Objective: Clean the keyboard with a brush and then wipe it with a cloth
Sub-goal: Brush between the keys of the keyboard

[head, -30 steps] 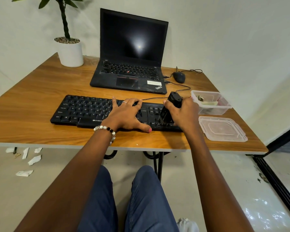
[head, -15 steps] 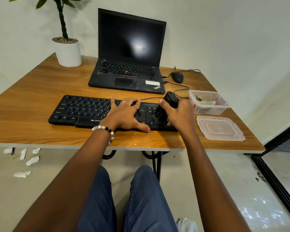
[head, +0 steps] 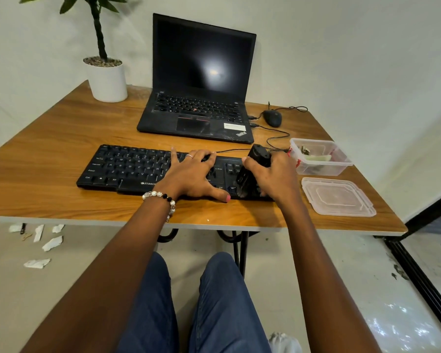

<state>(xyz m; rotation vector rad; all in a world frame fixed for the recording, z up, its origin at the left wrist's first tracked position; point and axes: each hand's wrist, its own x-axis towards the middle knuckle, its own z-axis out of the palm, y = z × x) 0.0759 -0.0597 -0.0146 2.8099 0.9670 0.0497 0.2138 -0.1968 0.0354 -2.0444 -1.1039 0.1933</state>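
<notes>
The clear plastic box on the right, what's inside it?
Inside the clear box, open-topped, lie a pale folded thing, perhaps a cloth, and some small dark bits at its back corner. What they are is too small to tell. Its lid lies beside it.

Left hand (head: 192, 178) lies flat on the keyboard (head: 127, 169); right hand (head: 275, 178) grips the brush (head: 252, 171) there.

One head-worn wide-angle view looks forward and down, close over the table (head: 49, 159) and lap.
</notes>
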